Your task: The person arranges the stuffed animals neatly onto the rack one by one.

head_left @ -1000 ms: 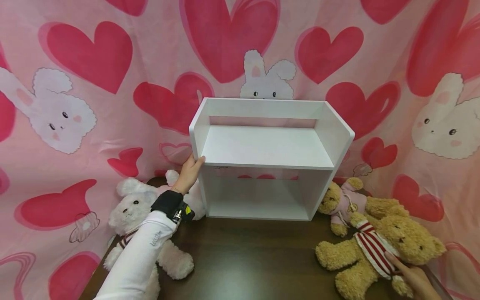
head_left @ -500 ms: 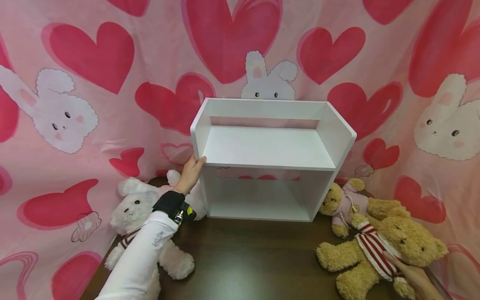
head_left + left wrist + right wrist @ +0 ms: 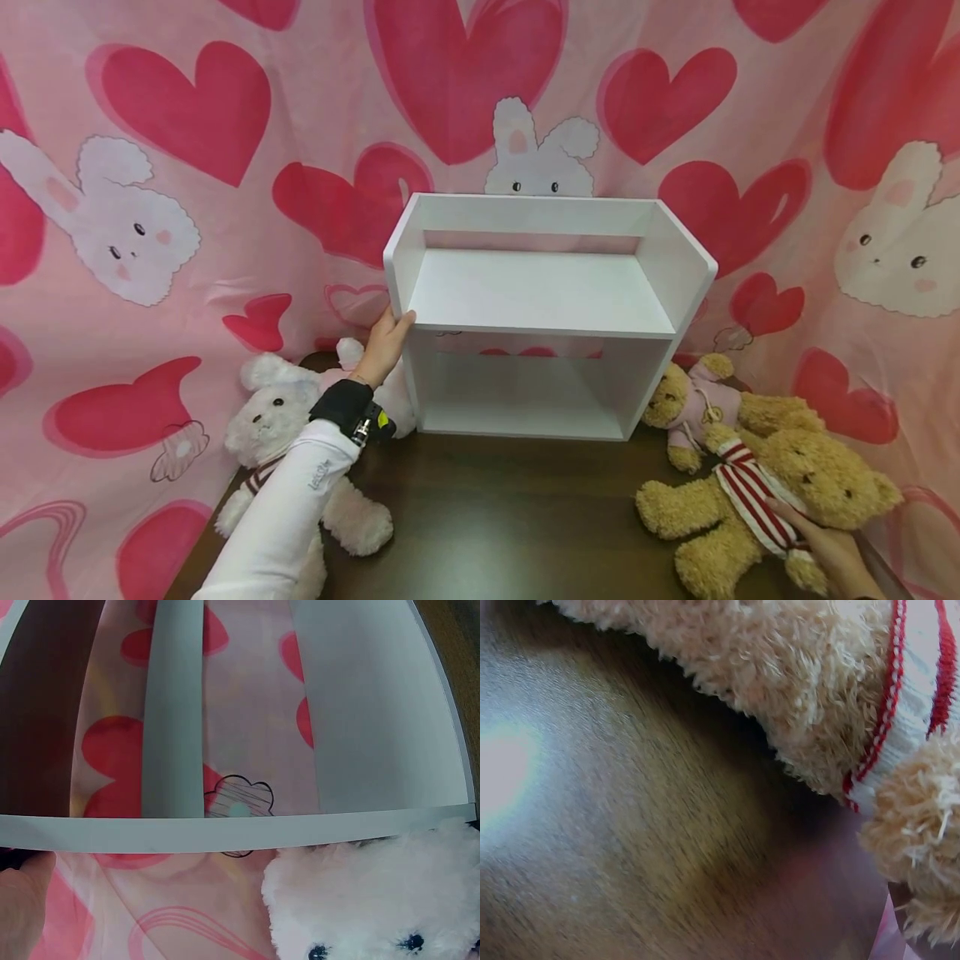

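Note:
A white two-tier shelf (image 3: pixel 543 292) stands on the dark table against the curtain. My left hand (image 3: pixel 382 350) grips the edge of its left side panel, thumb on the front edge. In the left wrist view part of that hand (image 3: pixel 22 904) touches the panel at lower left. At the right, a tan teddy bear (image 3: pixel 813 475) in a red-and-white striped sweater lies on its back. My right hand (image 3: pixel 828 550) holds it by the side of its body, fingers over the sweater. The right wrist view shows the bear's fur (image 3: pixel 780 682), but the hand is hidden there.
A second tan bear in a pink top (image 3: pixel 705 404) lies beside the shelf's right side. White plush toys (image 3: pixel 270 417) sit at the left, partly behind my left sleeve. The brown table (image 3: pixel 510 517) spreads before the shelf; a pink heart-patterned curtain (image 3: pixel 300 225) surrounds it.
The view has shifted very slightly, so everything sits a little further right. Both hands keep their places on the shelf and the teddy bear.

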`<state>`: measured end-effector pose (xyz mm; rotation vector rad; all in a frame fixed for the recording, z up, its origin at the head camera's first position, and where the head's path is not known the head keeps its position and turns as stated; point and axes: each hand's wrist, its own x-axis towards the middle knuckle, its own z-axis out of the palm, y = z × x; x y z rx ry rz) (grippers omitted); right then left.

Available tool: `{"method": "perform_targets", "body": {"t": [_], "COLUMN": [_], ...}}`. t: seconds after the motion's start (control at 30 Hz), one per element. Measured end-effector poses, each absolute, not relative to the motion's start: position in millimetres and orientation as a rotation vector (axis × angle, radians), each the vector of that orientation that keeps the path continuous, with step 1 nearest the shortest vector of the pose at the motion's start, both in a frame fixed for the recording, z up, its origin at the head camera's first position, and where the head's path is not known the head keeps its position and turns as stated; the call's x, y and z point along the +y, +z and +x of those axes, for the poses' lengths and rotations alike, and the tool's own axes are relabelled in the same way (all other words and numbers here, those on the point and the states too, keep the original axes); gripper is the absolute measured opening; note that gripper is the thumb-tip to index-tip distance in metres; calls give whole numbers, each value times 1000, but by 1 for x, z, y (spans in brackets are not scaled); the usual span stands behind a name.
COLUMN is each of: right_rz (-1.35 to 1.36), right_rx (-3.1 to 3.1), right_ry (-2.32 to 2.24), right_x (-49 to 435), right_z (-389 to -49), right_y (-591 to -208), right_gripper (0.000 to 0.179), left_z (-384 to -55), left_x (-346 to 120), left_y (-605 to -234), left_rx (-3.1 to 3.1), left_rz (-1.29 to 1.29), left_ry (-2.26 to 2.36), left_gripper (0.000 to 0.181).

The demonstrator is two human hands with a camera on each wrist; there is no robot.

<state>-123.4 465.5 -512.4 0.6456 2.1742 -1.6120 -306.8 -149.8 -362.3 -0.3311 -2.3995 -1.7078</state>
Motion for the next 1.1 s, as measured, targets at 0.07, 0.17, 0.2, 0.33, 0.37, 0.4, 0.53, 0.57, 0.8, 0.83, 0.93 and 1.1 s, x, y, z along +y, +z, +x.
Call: {"method": "perform_targets", "body": {"t": [0.07,0.17,0.2,0.33,0.37,0.4,0.53,0.57,0.8,0.83,0.93,1.1], "right_rz": [773,994,1049,1152,1128,1121,1123,1108,762,665,473,394], "right_rx": [2213,2264,2272,2285,2280,2283,2322,2329,2405,2410,2424,2552], "right_ry": [-1613,-1587,-1579,-1621,-1658,-1682,-1785,-1816,-2165,-2235,-2376,-2382], "right_x": [460,451,448,443,442,442,438,437,430,428,423,411], "right_z": [-122,-120,-120,-118,-118,-118,-119,-119,-111,-109,-107,-106], "right_y": [-511,-510,-510,-509,-509,-508,-505,-504,-500,-500,-497,-487], "right_gripper": [90,112,117,117,117,116,112,111,102,100,93,88], "left_z": [-307,-308,-309,-309,-309,-309,-309,-309,-309,-309,-309,-307], "left_x": [-150,-150,-150,-149,-149,-149,-148,-148,-147,-147,-148,-150], "left_y": [-363,-363,-363,-363,-363,-363,-364,-364,-363,-363,-362,-362], "left_rx": [-2405,-2412,-2413,-2417,-2419,-2418,-2411,-2410,-2427,-2429,-2431,-2412], "left_rz": [-336,-340,-340,-330,-327,-322,-320,-323,-323,-316,-306,-286], "left_ry": [-1703,-1694,-1691,-1681,-1678,-1676,-1680,-1682,-1674,-1673,-1676,-1692], "left_gripper": [55,56,56,55,55,55,55,55,55,55,55,53]}}
